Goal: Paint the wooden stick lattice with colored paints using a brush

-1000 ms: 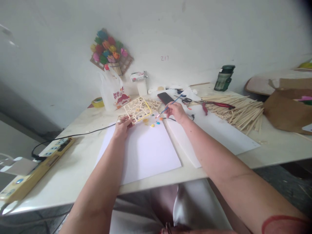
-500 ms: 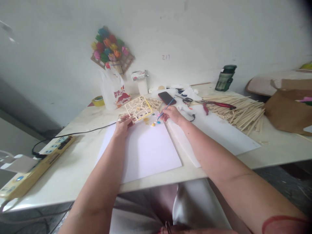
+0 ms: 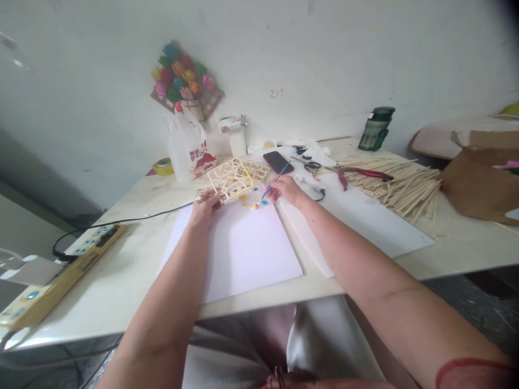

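Note:
My left hand (image 3: 207, 206) is closed on the near left corner of a wooden stick frame (image 3: 231, 180), a lattice of thin pale strips tilted above the table. Yellow paint covers the frame's right edge and part of its near edge. A thin blue paintbrush (image 3: 277, 178) is pinched in my right hand (image 3: 286, 190). Its tip points down to a yellow paint blob (image 3: 255, 206) on a clear palette (image 3: 248, 201), where blue and pink dabs also show. Beneath the palette's near edge lies a white paper sheet (image 3: 251, 251).
A phone (image 3: 278, 162), scissors (image 3: 312, 166), red-handled pliers (image 3: 365, 173) and a heap of wooden sticks (image 3: 405, 186) lie behind and right. At the back stand a plastic bag (image 3: 186, 148) and a green bottle (image 3: 376, 128). A power strip (image 3: 68, 275) with a cable runs along the left.
Both hands stay almost where they were, still holding the frame and the paintbrush. The brush tip remains at the yellow paint.

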A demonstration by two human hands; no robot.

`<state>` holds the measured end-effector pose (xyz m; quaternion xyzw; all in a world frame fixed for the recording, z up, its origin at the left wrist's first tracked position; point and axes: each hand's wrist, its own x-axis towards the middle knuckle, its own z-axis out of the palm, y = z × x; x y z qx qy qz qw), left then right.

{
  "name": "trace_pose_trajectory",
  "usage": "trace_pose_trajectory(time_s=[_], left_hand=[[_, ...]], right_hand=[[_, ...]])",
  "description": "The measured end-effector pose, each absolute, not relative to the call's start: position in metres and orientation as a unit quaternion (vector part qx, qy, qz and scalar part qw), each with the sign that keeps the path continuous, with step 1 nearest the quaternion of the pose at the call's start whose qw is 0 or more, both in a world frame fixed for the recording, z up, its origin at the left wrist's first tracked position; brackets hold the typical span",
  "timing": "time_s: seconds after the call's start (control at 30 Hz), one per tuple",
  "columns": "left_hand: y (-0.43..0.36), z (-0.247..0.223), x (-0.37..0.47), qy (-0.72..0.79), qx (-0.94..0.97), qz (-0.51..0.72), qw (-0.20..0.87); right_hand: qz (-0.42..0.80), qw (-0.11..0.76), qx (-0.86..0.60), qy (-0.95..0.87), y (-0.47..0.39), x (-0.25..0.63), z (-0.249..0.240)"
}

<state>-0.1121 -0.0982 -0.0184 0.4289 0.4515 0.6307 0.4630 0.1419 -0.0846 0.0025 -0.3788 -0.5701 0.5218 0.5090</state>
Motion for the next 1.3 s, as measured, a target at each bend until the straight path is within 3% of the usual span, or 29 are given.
trace_pose_trajectory(time_s=[0.53, 1.3], left_hand=[[-0.099, -0.017, -0.112, 0.452, 0.407, 0.636, 0.475], [-0.098, -0.019, -0.114, 0.461, 0.424, 0.632, 0.456]], right_hand=[[0.521, 0.495, -0.391, -0.575, -0.084, 0.141, 0.002], [0.506, 0.654, -0.334, -0.453, -0.077, 0.154, 0.007]])
